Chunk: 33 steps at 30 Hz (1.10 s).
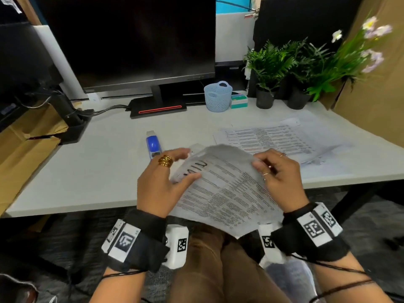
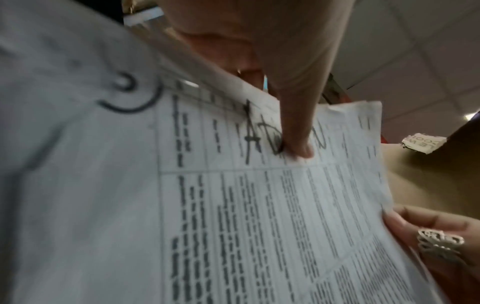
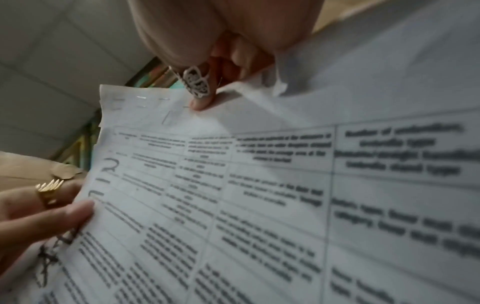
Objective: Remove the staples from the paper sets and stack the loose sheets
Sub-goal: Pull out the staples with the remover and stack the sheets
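The paper set point(image 1: 220, 189), thin printed sheets bowed upward, is held above the table's point(image 1: 105, 162) near edge. The left hand point(image 1: 161, 182) pinches its left edge, thumb on top; the right hand point(image 1: 279, 173) pinches the top corner. Separate sheets slowly: the creased corner may tear. Loose sheets point(image 1: 269, 138) lie flat near the right edge; a blue staple remover point(image 1: 153, 145) lies beside.

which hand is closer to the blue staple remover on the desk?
Left. The left hand has its fingertips just beside the blue staple remover; the right hand is across the held paper set, farther away.
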{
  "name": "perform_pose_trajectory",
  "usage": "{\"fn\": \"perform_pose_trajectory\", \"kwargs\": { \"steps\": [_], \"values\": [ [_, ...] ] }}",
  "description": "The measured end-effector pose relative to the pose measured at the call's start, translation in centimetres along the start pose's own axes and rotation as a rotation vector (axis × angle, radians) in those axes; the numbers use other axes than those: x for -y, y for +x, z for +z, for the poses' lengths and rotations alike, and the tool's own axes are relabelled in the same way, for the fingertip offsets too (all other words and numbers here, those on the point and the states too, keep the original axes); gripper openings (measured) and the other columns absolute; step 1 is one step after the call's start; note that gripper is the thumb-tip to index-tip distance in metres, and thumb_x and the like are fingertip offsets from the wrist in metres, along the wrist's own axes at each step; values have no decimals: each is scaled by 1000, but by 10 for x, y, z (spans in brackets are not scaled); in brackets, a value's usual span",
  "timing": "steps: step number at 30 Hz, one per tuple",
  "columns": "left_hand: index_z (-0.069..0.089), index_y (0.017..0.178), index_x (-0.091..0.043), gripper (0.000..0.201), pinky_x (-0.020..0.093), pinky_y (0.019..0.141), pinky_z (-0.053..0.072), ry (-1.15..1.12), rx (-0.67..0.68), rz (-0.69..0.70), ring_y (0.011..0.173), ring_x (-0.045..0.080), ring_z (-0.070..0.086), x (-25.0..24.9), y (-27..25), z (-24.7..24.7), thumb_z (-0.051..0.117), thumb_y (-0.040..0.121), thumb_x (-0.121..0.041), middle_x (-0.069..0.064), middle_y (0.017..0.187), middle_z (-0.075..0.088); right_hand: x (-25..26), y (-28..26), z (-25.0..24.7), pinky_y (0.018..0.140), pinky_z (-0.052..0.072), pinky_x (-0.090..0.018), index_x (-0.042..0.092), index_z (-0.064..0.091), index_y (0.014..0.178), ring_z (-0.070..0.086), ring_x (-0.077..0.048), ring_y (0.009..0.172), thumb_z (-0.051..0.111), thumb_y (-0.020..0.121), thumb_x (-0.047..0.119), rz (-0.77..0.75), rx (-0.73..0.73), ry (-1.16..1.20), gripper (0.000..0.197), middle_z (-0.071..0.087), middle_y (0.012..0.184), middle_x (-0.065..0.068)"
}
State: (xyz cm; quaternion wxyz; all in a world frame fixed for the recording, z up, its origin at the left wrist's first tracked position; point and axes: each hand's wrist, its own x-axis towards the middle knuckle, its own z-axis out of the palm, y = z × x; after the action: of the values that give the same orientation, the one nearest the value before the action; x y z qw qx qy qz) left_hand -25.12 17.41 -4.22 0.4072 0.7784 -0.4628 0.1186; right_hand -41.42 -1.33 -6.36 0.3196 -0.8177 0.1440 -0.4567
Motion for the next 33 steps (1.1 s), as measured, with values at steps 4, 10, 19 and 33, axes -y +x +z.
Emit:
{"fn": "perform_pose_trajectory", "kwargs": {
  "steps": [4, 10, 19, 33],
  "values": [
    [68, 105, -22, 41, 25, 63, 51, -24, 241, 55, 77, 11, 66, -15, -3, 36, 53, 81, -52, -5, 95, 72, -22, -15, -40, 62, 38, -7, 31, 59, 79, 55, 2, 69, 67, 86, 22, 180, 141, -43, 14, 60, 73, 12],
    [68, 107, -21, 22, 30, 67, 49, 98, 372, 240, 88, 22, 66, -63, -13, 98, 59, 90, -33, -1, 100, 70, -26, -39, -91, 87, 49, -27, 42, 52, 114, 58, -5, 96, 84, 66, 22, 321, 402, -226, 61, 58, 100, 16],
    [58, 120, -21, 31, 31, 83, 42, 314, 786, 430, 108, 21, 54, -106, -24, 187, 41, 95, -19, 0, 117, 59, -36, -76, -97, 81, 44, -32, 29, 54, 122, 56, -23, 106, 54, 90, 32, 431, 796, -838, 32, 64, 109, -2],
    [60, 121, -21, 48, 50, 96, 37, 120, 272, 704, 125, 31, 32, -113, 0, 205, 67, 77, -39, 13, 137, 47, -105, -107, -148, 85, 42, -19, 14, 72, 106, 60, -20, 106, 55, 87, 0, 812, 717, -571, 30, 70, 107, -8]
  ]
}}
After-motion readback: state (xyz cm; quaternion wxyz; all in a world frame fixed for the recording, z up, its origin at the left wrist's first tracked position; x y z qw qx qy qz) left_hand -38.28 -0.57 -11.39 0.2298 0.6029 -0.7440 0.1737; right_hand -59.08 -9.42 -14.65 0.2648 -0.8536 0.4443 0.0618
